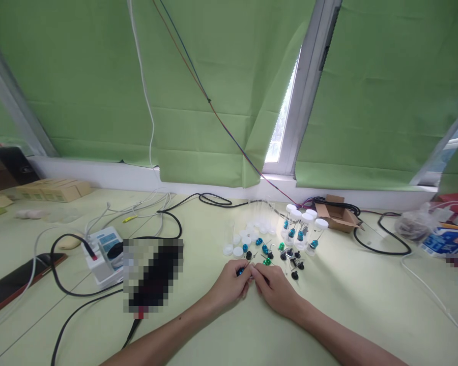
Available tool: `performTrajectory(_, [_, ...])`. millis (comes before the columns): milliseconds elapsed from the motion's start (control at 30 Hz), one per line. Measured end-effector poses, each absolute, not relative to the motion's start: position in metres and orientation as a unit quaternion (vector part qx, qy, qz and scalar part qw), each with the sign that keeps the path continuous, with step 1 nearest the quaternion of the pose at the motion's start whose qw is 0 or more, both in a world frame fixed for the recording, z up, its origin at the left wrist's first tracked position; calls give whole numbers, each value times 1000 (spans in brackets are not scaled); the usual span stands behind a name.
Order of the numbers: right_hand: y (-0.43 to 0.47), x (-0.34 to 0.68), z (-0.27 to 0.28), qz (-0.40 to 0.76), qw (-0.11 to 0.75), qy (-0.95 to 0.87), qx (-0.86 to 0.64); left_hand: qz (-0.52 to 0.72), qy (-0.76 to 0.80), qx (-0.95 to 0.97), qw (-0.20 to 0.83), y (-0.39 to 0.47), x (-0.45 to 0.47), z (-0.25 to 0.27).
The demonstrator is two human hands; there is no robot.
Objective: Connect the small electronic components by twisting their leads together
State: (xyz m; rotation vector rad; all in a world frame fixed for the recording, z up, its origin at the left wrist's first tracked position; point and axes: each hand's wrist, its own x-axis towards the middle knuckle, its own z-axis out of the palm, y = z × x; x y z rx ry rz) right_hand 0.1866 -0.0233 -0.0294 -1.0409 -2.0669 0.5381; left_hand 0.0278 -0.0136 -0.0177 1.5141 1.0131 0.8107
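My left hand (229,282) is closed around a small blue knob-like part (240,272). My right hand (275,288) is pinched with its fingertips meeting the left ones; a dark bit shows at its fingers, too small to name. Just beyond the hands lie loose blue parts (265,249), green parts (281,246), and several black parts with thin metal pins (294,275). Clear tubes with white caps (321,223) stand behind on the right, blue parts inside them. Open clear tubes (229,234) and loose white caps (237,251) stand and lie behind on the left.
A white power strip (103,254) with black cables sits on the left, near a blurred dark object (156,274). An open cardboard box (338,216) is at the back right. A blue-and-white pack (445,239) lies at far right. Green blinds (229,127) hang behind.
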Motion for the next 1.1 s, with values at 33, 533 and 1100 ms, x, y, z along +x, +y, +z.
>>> performTrajectory(33, [-23,187,-30,209,375,-807,-406,341,425,640,542,-14,28,-18])
performTrajectory(533, [-22,188,-32,227,394,-798,-396,362,408,611,574,-13,31,-19])
performTrajectory(1100, [-23,188,-34,194,492,-735,-425,421,337,423,728,-14,30,-10])
